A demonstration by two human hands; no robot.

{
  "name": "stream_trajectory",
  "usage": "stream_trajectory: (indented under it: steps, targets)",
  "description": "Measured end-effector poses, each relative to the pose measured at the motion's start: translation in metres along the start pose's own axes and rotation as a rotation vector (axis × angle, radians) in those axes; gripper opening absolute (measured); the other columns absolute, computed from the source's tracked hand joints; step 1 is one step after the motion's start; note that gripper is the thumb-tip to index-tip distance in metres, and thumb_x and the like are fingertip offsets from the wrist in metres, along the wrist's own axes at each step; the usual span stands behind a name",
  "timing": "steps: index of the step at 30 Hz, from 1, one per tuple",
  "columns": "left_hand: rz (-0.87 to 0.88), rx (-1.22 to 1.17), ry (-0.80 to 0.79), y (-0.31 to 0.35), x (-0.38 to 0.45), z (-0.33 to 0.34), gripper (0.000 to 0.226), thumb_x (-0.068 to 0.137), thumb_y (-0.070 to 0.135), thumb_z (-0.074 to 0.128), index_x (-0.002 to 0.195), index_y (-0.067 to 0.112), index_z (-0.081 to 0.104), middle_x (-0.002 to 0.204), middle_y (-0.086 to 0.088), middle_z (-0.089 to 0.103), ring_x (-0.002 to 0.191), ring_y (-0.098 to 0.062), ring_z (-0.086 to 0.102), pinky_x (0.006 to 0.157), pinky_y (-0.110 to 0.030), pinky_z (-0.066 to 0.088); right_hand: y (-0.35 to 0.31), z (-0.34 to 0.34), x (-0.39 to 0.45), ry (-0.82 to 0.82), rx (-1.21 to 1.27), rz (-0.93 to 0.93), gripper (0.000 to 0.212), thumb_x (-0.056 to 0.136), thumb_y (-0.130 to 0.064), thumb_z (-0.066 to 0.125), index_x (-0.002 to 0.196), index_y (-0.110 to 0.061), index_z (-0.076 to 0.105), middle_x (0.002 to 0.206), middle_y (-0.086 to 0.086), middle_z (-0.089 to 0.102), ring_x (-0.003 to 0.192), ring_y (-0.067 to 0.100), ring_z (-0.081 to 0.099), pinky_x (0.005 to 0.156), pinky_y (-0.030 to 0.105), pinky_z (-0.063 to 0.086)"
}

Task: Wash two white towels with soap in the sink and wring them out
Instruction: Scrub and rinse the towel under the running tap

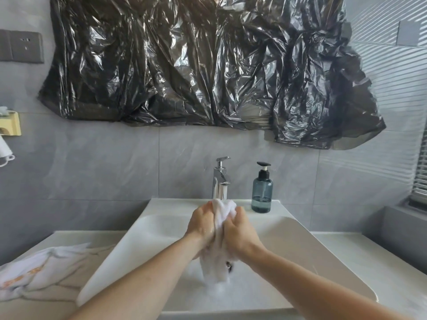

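A wet white towel (pixel 220 213) is bunched up between both hands over the white sink (pixel 300 245). My left hand (pixel 201 225) grips its left side, and my right hand (pixel 240 232) grips its right side, palms facing each other. The towel's lower end (pixel 215 269) hangs down into foamy water at the basin's bottom. A second white towel (pixel 41 271) with orange lettering lies crumpled on the counter left of the sink. A blue-grey soap pump bottle (pixel 261 192) stands on the sink's back rim, right of the chrome tap (pixel 220 179).
The drain (pixel 229 266) shows just right of the hanging towel. Black plastic sheeting (pixel 208 65) covers the wall above. A power socket (pixel 22 46) and a yellow holder (pixel 11 123) sit on the left wall. A grey ledge (pixel 402 227) and window blinds are at right.
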State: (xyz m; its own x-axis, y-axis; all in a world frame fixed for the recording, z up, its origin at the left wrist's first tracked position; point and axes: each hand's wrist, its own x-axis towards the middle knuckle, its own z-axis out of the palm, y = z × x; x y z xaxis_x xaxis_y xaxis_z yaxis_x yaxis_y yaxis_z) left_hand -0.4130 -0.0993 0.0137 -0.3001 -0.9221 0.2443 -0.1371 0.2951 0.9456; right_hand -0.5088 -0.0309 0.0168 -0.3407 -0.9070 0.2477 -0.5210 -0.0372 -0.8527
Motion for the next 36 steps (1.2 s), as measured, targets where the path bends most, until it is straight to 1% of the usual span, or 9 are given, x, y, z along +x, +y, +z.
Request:
stream_trajectory:
  steps: [5, 9, 12, 15, 20, 25, 29, 33, 36]
  targets:
    - [-0.061, -0.083, 0.058, -0.013, 0.014, -0.005, 0.028, 0.082, 0.041, 0.058, 0.071, 0.019, 0.071, 0.083, -0.004, 0.073, 0.078, -0.021, 0.064, 0.082, -0.038, 0.056, -0.001, -0.004, 0.009, -0.039, -0.086, -0.026, 0.017, 0.105, -0.024, 0.038, 0.111, -0.013, 0.048, 0.11, 0.01, 0.066, 0.104, 0.029, 0.063, 0.091, 0.04, 0.05]
    - [-0.042, -0.115, -0.046, -0.005, 0.002, 0.019, 0.046, 0.112, 0.03, 0.042, 0.086, 0.011, 0.075, 0.087, -0.005, 0.076, 0.079, -0.012, 0.073, 0.078, -0.025, 0.057, 0.017, -0.02, 0.029, 0.012, -0.15, 0.126, 0.016, 0.105, -0.022, 0.038, 0.113, -0.01, 0.045, 0.108, 0.01, 0.062, 0.1, 0.029, 0.06, 0.092, 0.041, 0.05]
    - [0.001, 0.126, 0.036, -0.01, 0.002, 0.005, 0.043, 0.112, 0.039, 0.04, 0.09, 0.018, 0.071, 0.093, -0.004, 0.076, 0.097, -0.028, 0.07, 0.092, -0.038, 0.054, 0.027, -0.028, 0.029, -0.03, -0.108, 0.135, 0.012, 0.099, -0.02, 0.048, 0.109, -0.015, 0.052, 0.092, 0.007, 0.065, 0.08, 0.024, 0.062, 0.073, 0.033, 0.053]
    - [0.073, 0.495, 0.163, -0.008, 0.001, -0.015, 0.047, 0.103, 0.055, 0.04, 0.072, 0.022, 0.055, 0.078, 0.001, 0.07, 0.085, -0.031, 0.065, 0.074, -0.038, 0.048, 0.03, -0.044, 0.027, -0.006, -0.14, 0.103, 0.017, 0.093, -0.032, 0.057, 0.106, -0.022, 0.061, 0.083, 0.003, 0.066, 0.06, 0.023, 0.058, 0.053, 0.026, 0.046]
    - [-0.163, 0.792, -0.123, -0.011, 0.003, -0.023, 0.033, 0.086, 0.052, 0.043, 0.097, 0.028, 0.062, 0.118, -0.006, 0.056, 0.119, -0.032, 0.055, 0.097, -0.042, 0.05, 0.045, -0.056, 0.025, -0.094, -0.493, 0.085, 0.053, 0.083, -0.047, 0.056, 0.134, -0.035, 0.053, 0.131, 0.002, 0.061, 0.111, 0.024, 0.062, 0.095, 0.034, 0.05]
    - [-0.203, 0.773, -0.33, -0.024, 0.0, -0.018, 0.072, 0.092, 0.056, 0.052, 0.158, 0.034, 0.032, 0.16, -0.003, 0.028, 0.147, -0.031, 0.032, 0.115, -0.046, 0.035, 0.055, -0.043, 0.021, -0.466, -0.603, 0.07, 0.092, 0.084, -0.039, 0.071, 0.162, -0.029, 0.021, 0.156, -0.001, 0.041, 0.132, 0.021, 0.047, 0.104, 0.03, 0.039]
    - [-0.244, 1.036, -0.515, -0.025, -0.012, -0.012, 0.097, 0.07, 0.073, 0.073, 0.148, 0.036, 0.03, 0.146, 0.0, 0.042, 0.114, -0.03, 0.057, 0.082, -0.039, 0.054, 0.063, -0.033, 0.021, -0.516, -0.78, 0.027, 0.089, 0.087, -0.054, 0.065, 0.16, -0.024, 0.025, 0.153, 0.002, 0.038, 0.14, 0.028, 0.042, 0.114, 0.035, 0.036]
    - [-0.202, 0.872, -0.434, -0.034, -0.002, -0.011, 0.011, 0.086, 0.034, 0.049, 0.095, 0.03, 0.045, 0.113, -0.002, 0.061, 0.1, -0.028, 0.062, 0.089, -0.039, 0.052, 0.058, -0.037, 0.024, -0.393, -0.491, 0.18, 0.047, 0.094, -0.037, 0.063, 0.134, -0.015, 0.051, 0.108, 0.003, 0.056, 0.076, 0.021, 0.058, 0.057, 0.023, 0.05]
    - [-0.189, 0.137, -0.175, -0.016, 0.001, -0.007, 0.016, 0.099, 0.02, 0.054, 0.084, 0.021, 0.05, 0.081, -0.001, 0.058, 0.067, -0.017, 0.057, 0.058, -0.023, 0.043, 0.044, -0.042, 0.027, -0.166, -0.163, 0.218, 0.023, 0.094, -0.034, 0.059, 0.1, -0.011, 0.061, 0.079, 0.007, 0.062, 0.052, 0.019, 0.053, 0.04, 0.018, 0.033]
